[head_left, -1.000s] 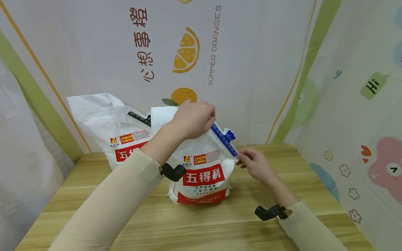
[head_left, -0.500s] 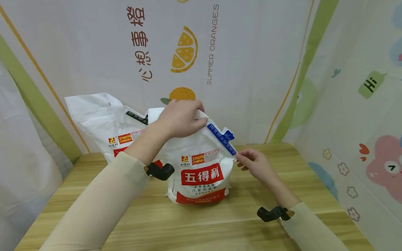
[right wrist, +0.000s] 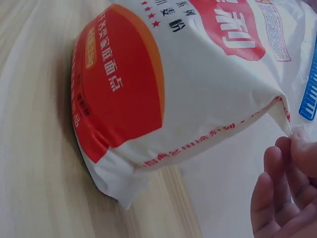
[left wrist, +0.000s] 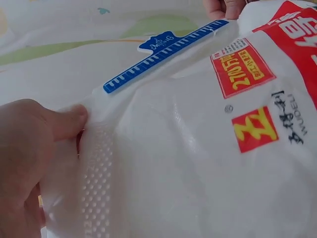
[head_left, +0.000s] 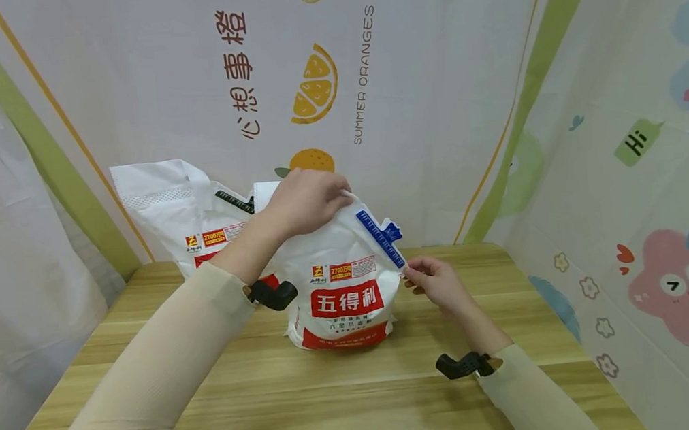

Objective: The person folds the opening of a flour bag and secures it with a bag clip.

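A white flour bag with red panels stands upright on the wooden table. A blue clip with a white rim sits aslant along its upper right edge. My left hand grips the bag's top fold; the left wrist view shows the thumb pressed on the plastic beside the clip's upper end. At the clip's lower end my right hand pinches the bag's side corner between thumb and forefinger. In the right wrist view its other fingers hang loosely curled beside the bag.
Behind and to the left stands a second white flour bag, partly hidden by my left arm, with a black clip on its slanted edge. Printed curtains enclose the table at the back and sides.
My left hand has slid left along the bag's top, away from the clip's upper end, uncovering more of the clip. The right hand keeps its pinch at the corner, almost still.
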The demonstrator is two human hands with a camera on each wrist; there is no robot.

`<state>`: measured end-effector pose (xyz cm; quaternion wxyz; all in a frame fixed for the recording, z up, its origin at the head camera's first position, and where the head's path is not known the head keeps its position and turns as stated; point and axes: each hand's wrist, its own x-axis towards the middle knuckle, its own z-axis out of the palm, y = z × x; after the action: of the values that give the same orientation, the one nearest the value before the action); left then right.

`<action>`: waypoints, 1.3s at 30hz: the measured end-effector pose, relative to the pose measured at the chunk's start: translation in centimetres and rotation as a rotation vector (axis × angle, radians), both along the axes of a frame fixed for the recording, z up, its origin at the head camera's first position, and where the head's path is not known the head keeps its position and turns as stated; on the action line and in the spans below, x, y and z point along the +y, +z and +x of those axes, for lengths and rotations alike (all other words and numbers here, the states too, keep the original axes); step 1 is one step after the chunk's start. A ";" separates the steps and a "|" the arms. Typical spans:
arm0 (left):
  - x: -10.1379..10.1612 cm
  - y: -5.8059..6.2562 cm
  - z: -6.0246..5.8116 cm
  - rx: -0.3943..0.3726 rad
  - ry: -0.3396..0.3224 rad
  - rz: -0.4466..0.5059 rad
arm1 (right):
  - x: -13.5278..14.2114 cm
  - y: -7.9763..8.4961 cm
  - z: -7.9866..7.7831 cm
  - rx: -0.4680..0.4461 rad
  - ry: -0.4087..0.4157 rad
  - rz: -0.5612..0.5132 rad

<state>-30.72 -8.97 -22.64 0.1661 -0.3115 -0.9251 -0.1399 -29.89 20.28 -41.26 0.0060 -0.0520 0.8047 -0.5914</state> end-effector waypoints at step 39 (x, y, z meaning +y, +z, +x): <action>-5.2 -2.6 0.1 0.129 0.186 0.498 | -0.3 0.0 0.8 -0.030 -0.005 -0.038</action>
<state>-30.59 -14.14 -25.25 0.3085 -0.1831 -0.8743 -0.3271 -29.10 19.97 -41.23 0.0155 -0.0414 0.7932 -0.6073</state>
